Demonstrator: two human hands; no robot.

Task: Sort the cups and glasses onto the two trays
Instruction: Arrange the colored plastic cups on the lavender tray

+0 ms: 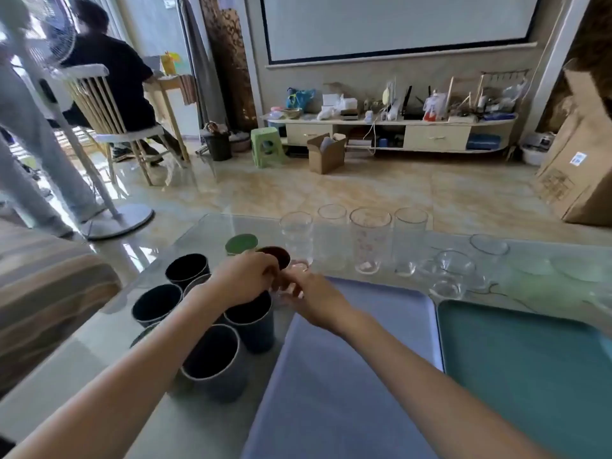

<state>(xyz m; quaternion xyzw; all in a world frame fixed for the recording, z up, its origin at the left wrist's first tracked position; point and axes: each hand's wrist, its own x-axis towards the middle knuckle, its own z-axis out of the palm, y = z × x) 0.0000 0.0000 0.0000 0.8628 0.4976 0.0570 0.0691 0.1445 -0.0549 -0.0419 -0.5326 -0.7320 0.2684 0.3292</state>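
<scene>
Both hands bunched together at the far left corner of the lilac rectangular plastic tray [347, 376]: left hand [243, 279] curled over the cluster of dark matte cups [212, 356], right hand [314, 301] half closed just beside it, fingers meeting over something small and pale, too hidden to say what or whether either hand actually grips it. Cups look ceramic-ish, stiff, a bit weighty, not slippery; best grabbed round the wall or pinched at the rim. Count there: about 6 dark ones visible (some tucked under the arm, so not certain), plus 1 green cup [241, 245] and 1 brown cup [275, 255] behind. Further back on the glass-topped table [99, 329], 4 tall clear drinking glasses [370, 240] in a row, then roughly 3 short clear glass bowls or tumblers [455, 270] to the right, hard to separate. All fragile, slick, light; wrap round the middle, not the lip. 2 trays, lilac and teal plastic tray [530, 369], both bare, so sorting not started.
</scene>
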